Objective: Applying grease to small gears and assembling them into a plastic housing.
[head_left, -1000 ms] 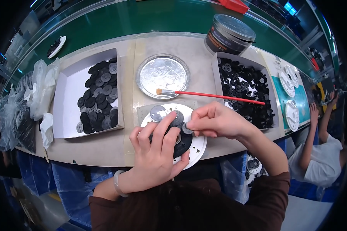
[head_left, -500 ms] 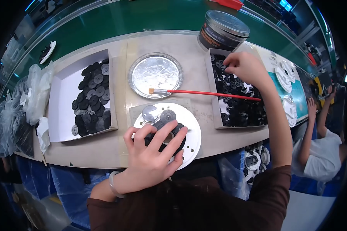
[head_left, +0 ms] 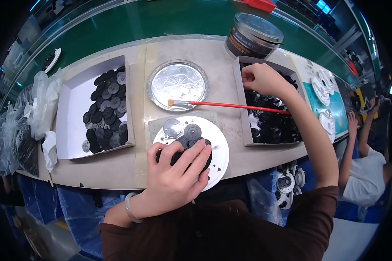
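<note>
The disc (head_left: 218, 153) looks smooth plastic, the round dish (head_left: 177, 82) glossy metal.

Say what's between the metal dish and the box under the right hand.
In the head view, the red brush handle crosses from the metal dish to the white box under the right hand; otherwise, bare benchtop.

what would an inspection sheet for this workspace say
Surface: beige worktop, tape strip
Job's things: white plate bearing black housing and grey gear; left box holding gear discs; right box holding small black parts
Clutter: red-handled brush lying across silver dish and right box; clear plastic bags; lidded tub
Hands: left hand spread over the housing; right hand inside right box, fingertips hidden
Cables: nothing seen
Surroundings: green surface beyond; another person at right
</note>
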The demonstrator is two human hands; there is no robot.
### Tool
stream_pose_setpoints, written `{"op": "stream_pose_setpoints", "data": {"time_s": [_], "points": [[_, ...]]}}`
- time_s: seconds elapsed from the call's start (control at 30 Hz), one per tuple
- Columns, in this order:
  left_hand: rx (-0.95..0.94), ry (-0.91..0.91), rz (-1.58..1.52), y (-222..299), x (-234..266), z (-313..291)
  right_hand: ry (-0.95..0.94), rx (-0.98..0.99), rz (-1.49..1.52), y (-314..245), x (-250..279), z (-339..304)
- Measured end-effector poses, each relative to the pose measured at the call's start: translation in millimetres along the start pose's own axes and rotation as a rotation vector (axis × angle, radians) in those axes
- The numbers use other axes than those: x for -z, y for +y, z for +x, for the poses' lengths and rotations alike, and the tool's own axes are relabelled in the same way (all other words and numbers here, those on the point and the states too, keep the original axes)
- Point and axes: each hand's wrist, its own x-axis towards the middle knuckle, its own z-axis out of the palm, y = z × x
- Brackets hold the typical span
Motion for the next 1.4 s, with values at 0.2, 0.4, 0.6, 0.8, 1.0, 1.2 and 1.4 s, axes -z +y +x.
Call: {"op": "stream_pose_setpoints", "data": {"time_s": [0.2, 0.4, 0.6, 0.8, 1.0, 1.2, 1.4], "points": [[0.035, 0.004, 0.061, 3, -2, -5, 0.264, 0.098, 0.632, -45, 23, -47], [0.040, 0.034, 0.059, 4, -4, -7, -0.387, 0.084, 0.926, -92, -2, -65], [0.051, 0.084, 0.065, 3, -3, -6, -0.583, 0.074, 0.847, -86, -7, -44], [0.056, 0.135, 0.054, 0, -7, -9, -0.720, 0.020, 0.859, -92, -13, -32], [0.053, 0.141, 0.050, 1, -7, -8, -0.773, -0.003, 0.795, -96, -10, -29], [0.072, 0.143, 0.033, 1, -7, -9, -0.643, 0.053, 0.670, -101, -2, -39], [0.050, 0.046, 0.018, -2, -2, -4, 0.123, 0.027, 0.358, -57, 28, -67]]}}
